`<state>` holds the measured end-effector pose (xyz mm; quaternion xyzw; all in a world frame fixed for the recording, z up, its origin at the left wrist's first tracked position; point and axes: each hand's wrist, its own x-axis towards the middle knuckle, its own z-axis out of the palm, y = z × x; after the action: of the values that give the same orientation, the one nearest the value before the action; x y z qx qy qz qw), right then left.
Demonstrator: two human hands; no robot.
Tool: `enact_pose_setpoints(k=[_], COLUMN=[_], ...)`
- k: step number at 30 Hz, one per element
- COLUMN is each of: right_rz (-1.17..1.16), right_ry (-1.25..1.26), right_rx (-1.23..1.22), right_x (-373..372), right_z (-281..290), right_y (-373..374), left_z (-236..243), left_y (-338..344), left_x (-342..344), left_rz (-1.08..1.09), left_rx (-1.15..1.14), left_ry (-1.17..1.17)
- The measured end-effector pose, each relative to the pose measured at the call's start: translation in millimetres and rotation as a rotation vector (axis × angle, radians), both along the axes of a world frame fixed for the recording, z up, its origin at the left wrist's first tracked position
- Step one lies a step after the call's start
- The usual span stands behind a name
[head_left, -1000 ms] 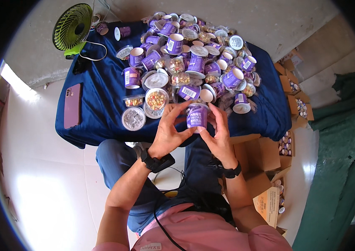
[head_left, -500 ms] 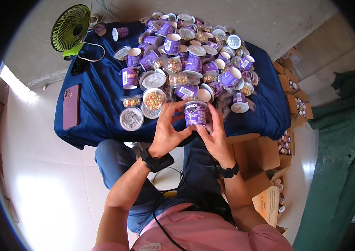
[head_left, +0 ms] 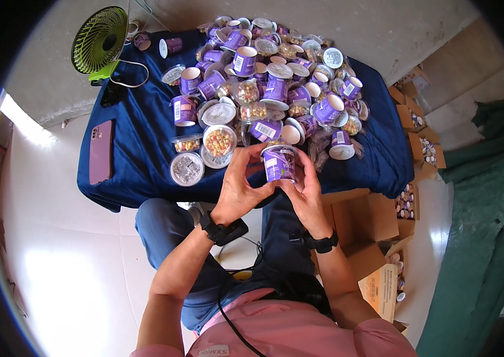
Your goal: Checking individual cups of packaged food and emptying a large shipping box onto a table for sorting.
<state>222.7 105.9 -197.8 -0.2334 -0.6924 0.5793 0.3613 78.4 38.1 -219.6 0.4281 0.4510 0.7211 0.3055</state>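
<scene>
Between my two hands, above the table's front edge, is a purple printed yogurt cup. My left hand grips its left side, with the thumb low and the fingers up by the rim. On the other side, my right hand is closed round it, thumb near the base. Just beyond lies a heap of purple paper cups, mixed with clear tubs of coloured cereal. Nearer my left hand are an open-looking round tub of cereal and a round tub with a silvery content.
A dark blue cloth covers the table. On its left lie a purple phone and a green fan with a white cable. Cardboard boxes, some holding cups, stand on the floor at right, beside a green cloth.
The cup has been turned in my hands, so a different side with a white-and-red printed panel faces me. My hands stay in nearly the same place.
</scene>
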Motion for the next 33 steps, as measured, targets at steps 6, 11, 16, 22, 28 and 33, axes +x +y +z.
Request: enact_pose_setpoints(k=[6,11,16,22,28,33], right_rz=[-0.101,-0.143,-0.006,-0.095,-0.151,-0.032], right_ry=[-0.430,-0.305,0.127,-0.413,-0.271,0.070], right_rx=[0.664,0.474,-0.171,0.751,0.516,-0.081], right_x=[4,4,-4,0,-1,-3], right_z=[22,9,-4,14,-4,-2], right_y=[4,-1,-1,7,2,-1], left_z=[6,10,5,5,7,1], left_y=[-2,-5,2,-5,-3,-3], left_x=[-7,-10,-1,-11,-7,-4], left_rz=[0.138,0.108,0.059,0.108,0.149,0.055], left_rx=[0.032,0.026,0.058,0.013,0.054,-0.025], left_ry=[0.348,0.465,0.070,0.392,0.458,0.159])
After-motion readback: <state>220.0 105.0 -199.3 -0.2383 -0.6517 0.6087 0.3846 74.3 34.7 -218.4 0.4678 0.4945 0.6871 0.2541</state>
